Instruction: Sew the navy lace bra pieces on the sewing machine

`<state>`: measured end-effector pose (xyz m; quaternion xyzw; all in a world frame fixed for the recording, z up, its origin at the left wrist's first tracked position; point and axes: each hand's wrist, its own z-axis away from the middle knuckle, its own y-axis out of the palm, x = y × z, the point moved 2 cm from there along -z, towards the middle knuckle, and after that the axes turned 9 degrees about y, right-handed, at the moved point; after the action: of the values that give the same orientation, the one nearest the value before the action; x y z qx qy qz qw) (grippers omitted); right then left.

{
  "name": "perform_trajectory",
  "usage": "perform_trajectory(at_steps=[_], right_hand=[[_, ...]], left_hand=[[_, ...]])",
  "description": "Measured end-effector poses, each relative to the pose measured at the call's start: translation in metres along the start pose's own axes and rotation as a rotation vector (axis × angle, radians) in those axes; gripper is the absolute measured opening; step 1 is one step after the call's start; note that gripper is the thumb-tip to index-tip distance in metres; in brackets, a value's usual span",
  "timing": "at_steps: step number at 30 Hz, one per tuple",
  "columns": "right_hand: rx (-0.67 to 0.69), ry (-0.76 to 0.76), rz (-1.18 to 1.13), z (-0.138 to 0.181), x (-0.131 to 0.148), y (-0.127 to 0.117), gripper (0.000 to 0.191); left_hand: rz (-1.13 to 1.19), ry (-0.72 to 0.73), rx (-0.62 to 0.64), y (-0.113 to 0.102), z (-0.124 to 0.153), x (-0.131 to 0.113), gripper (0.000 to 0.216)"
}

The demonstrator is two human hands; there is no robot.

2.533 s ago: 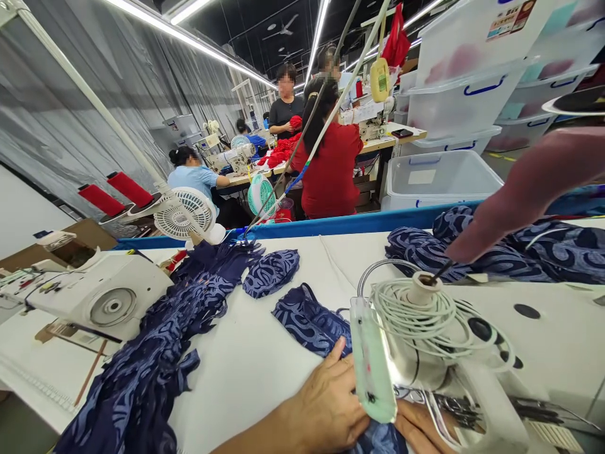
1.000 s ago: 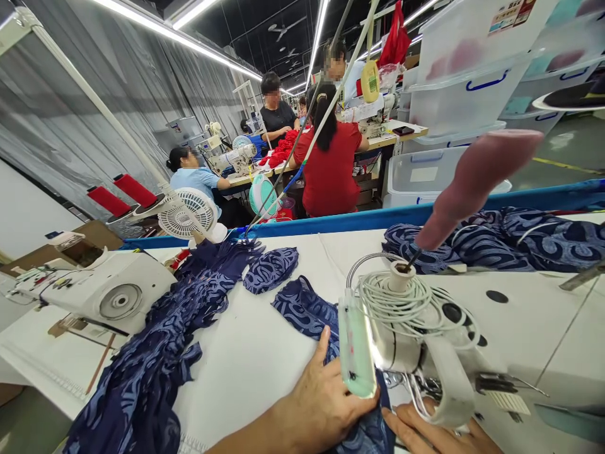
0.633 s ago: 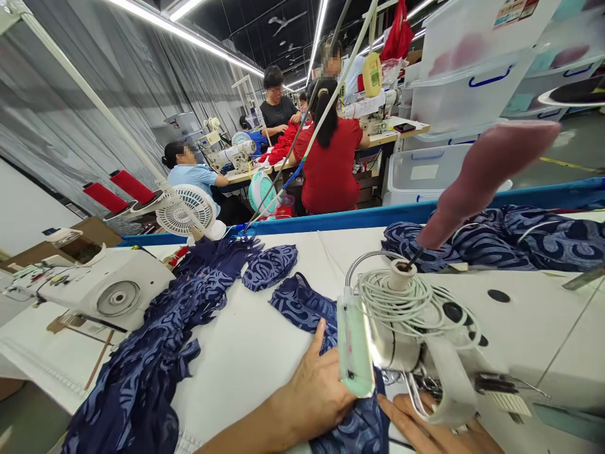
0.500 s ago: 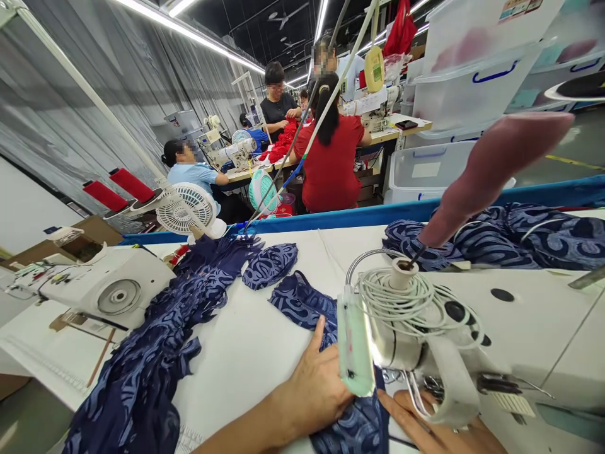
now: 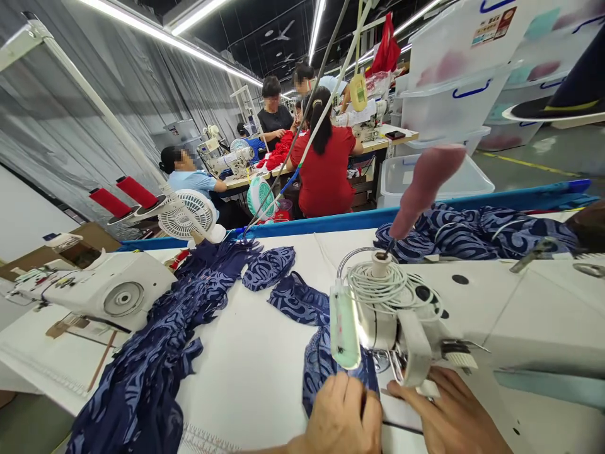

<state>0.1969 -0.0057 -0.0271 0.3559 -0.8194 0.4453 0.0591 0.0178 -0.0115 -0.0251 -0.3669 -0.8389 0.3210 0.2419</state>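
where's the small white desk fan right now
In the head view the small white desk fan stands at the far left of the white table, behind the white sewing machine and just right of two red thread cones.

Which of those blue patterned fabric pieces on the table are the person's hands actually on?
The piece under the sewing machine head: the left hand rests on its near edge. The other two small pieces lie untouched farther back.

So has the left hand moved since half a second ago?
Yes. The left hand has drawn back toward the person along the patterned fabric, nearer the table's front edge.
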Motion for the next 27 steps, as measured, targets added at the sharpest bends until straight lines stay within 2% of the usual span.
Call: perform_trajectory(at_steps=[2,5,7,10,12,15,16,19,23,25,27], right_hand=[[-0.072,0.035,-0.04,-0.002,0.002,-0.001,0.042],[-0.079,0.015,-0.075,-0.003,0.004,0.0,0.044],[-0.061,-0.009,-0.088,-0.003,0.005,0.0,0.047],[-0.047,-0.024,-0.1,-0.005,0.006,0.0,0.047],[-0.056,-0.029,-0.107,-0.006,0.006,0.0,0.045],[-0.095,-0.032,-0.105,-0.004,0.007,0.002,0.044],[-0.11,-0.033,-0.1,-0.003,0.006,0.003,0.045],[-0.134,-0.042,-0.079,0.0,0.007,0.007,0.049],[-0.129,-0.046,-0.058,-0.002,0.011,0.007,0.051],[-0.135,-0.043,-0.061,-0.004,0.014,0.004,0.048],[-0.143,-0.038,-0.076,-0.006,0.015,0.0,0.044]], left_hand=[[-0.086,-0.075,0.059,0.004,0.008,-0.01,0.011],[-0.026,-0.154,0.216,0.001,0.012,-0.007,0.036],[0.133,-0.265,0.294,-0.004,0.009,0.003,0.041],[0.367,-0.51,0.352,-0.009,-0.001,0.02,0.028],[0.4,-0.632,0.388,-0.009,-0.007,0.03,0.021],[0.364,-0.68,0.432,-0.006,-0.013,0.042,0.011],[0.362,-0.674,0.439,-0.006,-0.014,0.045,0.007],[0.356,-0.622,0.432,-0.011,-0.016,0.051,0.013],[0.333,-0.516,0.386,-0.024,-0.021,0.04,0.019],[0.237,-0.347,0.314,-0.025,-0.021,0.026,0.018],[0.058,-0.102,0.178,-0.017,-0.016,0.009,0.014]])
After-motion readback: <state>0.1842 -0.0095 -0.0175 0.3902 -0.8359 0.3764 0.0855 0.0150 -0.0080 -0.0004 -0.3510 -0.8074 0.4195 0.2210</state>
